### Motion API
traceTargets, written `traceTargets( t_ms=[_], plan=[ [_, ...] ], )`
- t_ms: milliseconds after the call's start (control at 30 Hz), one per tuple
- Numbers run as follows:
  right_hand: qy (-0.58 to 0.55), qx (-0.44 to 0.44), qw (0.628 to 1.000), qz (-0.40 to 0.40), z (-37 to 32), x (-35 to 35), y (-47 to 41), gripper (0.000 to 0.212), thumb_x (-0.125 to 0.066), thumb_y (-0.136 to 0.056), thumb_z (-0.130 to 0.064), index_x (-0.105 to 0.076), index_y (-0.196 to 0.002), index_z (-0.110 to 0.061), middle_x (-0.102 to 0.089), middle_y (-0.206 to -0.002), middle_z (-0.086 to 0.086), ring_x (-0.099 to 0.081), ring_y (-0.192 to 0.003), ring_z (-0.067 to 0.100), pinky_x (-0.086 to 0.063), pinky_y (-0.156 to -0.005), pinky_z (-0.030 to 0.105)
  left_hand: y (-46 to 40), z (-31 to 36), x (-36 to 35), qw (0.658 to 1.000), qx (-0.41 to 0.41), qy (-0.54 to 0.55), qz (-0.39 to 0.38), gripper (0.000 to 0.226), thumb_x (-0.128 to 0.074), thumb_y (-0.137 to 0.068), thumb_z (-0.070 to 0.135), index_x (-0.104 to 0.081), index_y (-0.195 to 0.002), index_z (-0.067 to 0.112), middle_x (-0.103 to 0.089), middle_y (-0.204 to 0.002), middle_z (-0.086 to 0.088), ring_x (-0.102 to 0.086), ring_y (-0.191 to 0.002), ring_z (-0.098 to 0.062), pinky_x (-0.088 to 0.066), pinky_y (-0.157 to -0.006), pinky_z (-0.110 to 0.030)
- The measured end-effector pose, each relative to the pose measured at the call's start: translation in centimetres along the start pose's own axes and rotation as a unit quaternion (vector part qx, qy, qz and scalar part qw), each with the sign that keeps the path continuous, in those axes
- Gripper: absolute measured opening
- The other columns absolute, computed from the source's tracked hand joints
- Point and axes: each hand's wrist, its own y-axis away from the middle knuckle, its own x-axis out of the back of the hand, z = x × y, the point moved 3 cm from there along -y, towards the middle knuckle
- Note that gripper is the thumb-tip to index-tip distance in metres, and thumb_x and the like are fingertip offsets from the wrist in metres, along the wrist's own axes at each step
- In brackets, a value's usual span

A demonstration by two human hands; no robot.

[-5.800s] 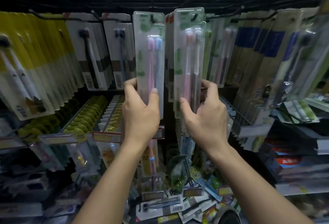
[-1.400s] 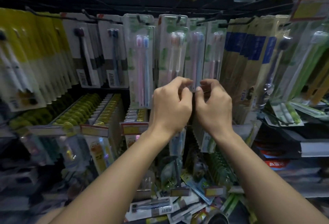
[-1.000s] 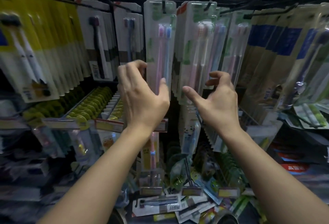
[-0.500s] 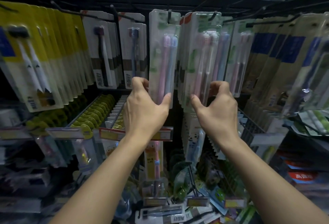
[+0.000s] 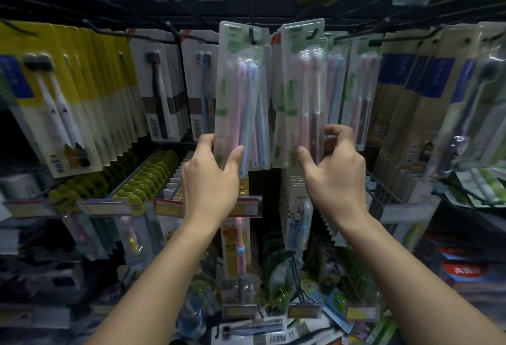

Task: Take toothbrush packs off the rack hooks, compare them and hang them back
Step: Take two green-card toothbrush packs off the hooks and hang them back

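Note:
Two clear toothbrush packs with green print hang side by side at the rack's middle. The left pack [image 5: 238,89] holds a pink and a blue brush; its top hole sits on a black hook [image 5: 251,32]. My left hand [image 5: 212,177] grips its lower end, thumb in front and fingers behind. The right pack [image 5: 303,84] holds a pink and a whitish brush, its top at another hook [image 5: 315,32]. My right hand [image 5: 332,172] pinches its lower edge between thumb and curled fingers. More packs of the same kind hang behind both.
Yellow packs [image 5: 68,92] fill the hooks at left, white single-brush packs [image 5: 158,87] hang beside them, and blue-and-tan packs [image 5: 410,98] at right. Price-tag strips [image 5: 167,206] jut out below my hands. Children's brush packs [image 5: 238,237] and loose packs lie lower down.
From being pressed together at one pack's bottom edge, my hands have spread apart, and each has taken hold of the lower end of a separate hanging pack.

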Motion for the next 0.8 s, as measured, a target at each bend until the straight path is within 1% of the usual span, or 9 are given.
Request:
traceTargets(
  t_ms=[100,200,333,400,533,633,700,733,800],
  plan=[
    [-0.033,0.023,0.999,0.01,-0.3,0.1,0.1,0.047,-0.075,-0.094,-0.036,-0.05,-0.129,-0.017,-0.062,-0.085,-0.009,-0.06,-0.058,0.01,-0.049,-0.057,0.03,0.5,0.0,0.1,1.0,-0.01,0.02,0.004,0.031,-0.062,-0.101,0.049,-0.057,-0.121,0.026,-0.071,-0.08,0.005,-0.07,-0.072,-0.017,-0.051,-0.066,-0.033],
    [-0.056,0.045,0.997,0.021,-0.5,0.4,0.1,0.046,-0.076,-0.094,-0.034,-0.052,-0.129,-0.015,-0.063,-0.094,-0.012,-0.06,-0.064,0.007,-0.046,-0.06,0.023,0.7,0.2,0.2,0.999,-0.019,0.021,0.02,0.036,-0.06,-0.102,0.047,-0.058,-0.127,0.022,-0.069,-0.086,0.006,-0.063,-0.072,-0.016,-0.04,-0.06,-0.021],
    [-0.059,0.059,0.996,0.032,-0.4,0.7,0.1,0.05,-0.074,-0.096,-0.04,-0.051,-0.132,-0.015,-0.069,-0.102,-0.004,-0.063,-0.07,0.011,-0.052,-0.063,0.03,0.8,0.7,0.4,0.998,-0.027,0.037,0.047,0.038,-0.06,-0.104,0.044,-0.058,-0.131,0.018,-0.073,-0.107,0.004,-0.067,-0.094,-0.018,-0.052,-0.078,-0.034],
    [-0.052,0.063,0.996,0.041,-0.4,1.1,0.2,0.052,-0.074,-0.096,-0.042,-0.051,-0.133,-0.013,-0.068,-0.103,-0.004,-0.061,-0.069,0.009,-0.051,-0.063,0.028,0.8,1.0,0.5,0.997,-0.031,0.049,0.057,0.037,-0.059,-0.104,0.044,-0.059,-0.131,0.018,-0.073,-0.109,0.005,-0.069,-0.098,-0.018,-0.055,-0.083,-0.037],
    [-0.052,0.06,0.995,0.055,-0.2,1.9,0.2,0.054,-0.071,-0.096,-0.046,-0.051,-0.133,-0.012,-0.067,-0.103,-0.005,-0.066,-0.081,0.009,-0.055,-0.069,0.027,1.1,1.9,0.0,0.994,-0.053,0.073,0.068,0.031,-0.059,-0.104,0.043,-0.06,-0.124,0.019,-0.069,-0.098,0.011,-0.067,-0.089,-0.012,-0.052,-0.076,-0.031],
    [-0.045,0.056,0.995,0.062,0.2,2.6,0.1,0.054,-0.07,-0.097,-0.043,-0.05,-0.135,-0.011,-0.067,-0.103,-0.005,-0.065,-0.081,0.009,-0.048,-0.068,0.011,1.7,2.8,-0.8,0.992,-0.086,0.071,0.063,0.031,-0.06,-0.103,0.043,-0.06,-0.12,0.017,-0.065,-0.088,0.013,-0.062,-0.078,-0.006,-0.043,-0.066,-0.02],
    [-0.041,0.053,0.995,0.068,0.7,3.1,0.0,0.054,-0.07,-0.098,-0.041,-0.05,-0.136,-0.009,-0.066,-0.101,-0.005,-0.063,-0.079,0.01,-0.043,-0.067,0.005,2.0,3.5,-1.4,0.99,-0.104,0.068,0.06,0.032,-0.06,-0.103,0.043,-0.061,-0.12,0.016,-0.064,-0.086,0.014,-0.059,-0.073,-0.003,-0.039,-0.064,-0.013],
    [-0.038,0.051,0.995,0.071,1.0,3.3,-0.1,0.054,-0.07,-0.098,-0.041,-0.05,-0.136,-0.009,-0.066,-0.1,-0.005,-0.063,-0.078,0.011,-0.043,-0.066,0.007,2.2,3.8,-1.7,0.99,-0.112,0.067,0.058,0.032,-0.06,-0.103,0.042,-0.061,-0.121,0.015,-0.063,-0.086,0.014,-0.058,-0.071,-0.003,-0.039,-0.063,-0.012],
    [-0.03,0.045,0.996,0.077,1.6,3.8,-0.2,0.054,-0.069,-0.098,-0.042,-0.049,-0.136,-0.011,-0.067,-0.101,-0.003,-0.065,-0.078,0.014,-0.049,-0.067,0.019,2.6,4.5,-2.4,0.989,-0.125,0.064,0.05,0.034,-0.06,-0.104,0.042,-0.06,-0.123,0.014,-0.065,-0.087,0.011,-0.061,-0.072,-0.011,-0.042,-0.063,-0.022]
  ],
)
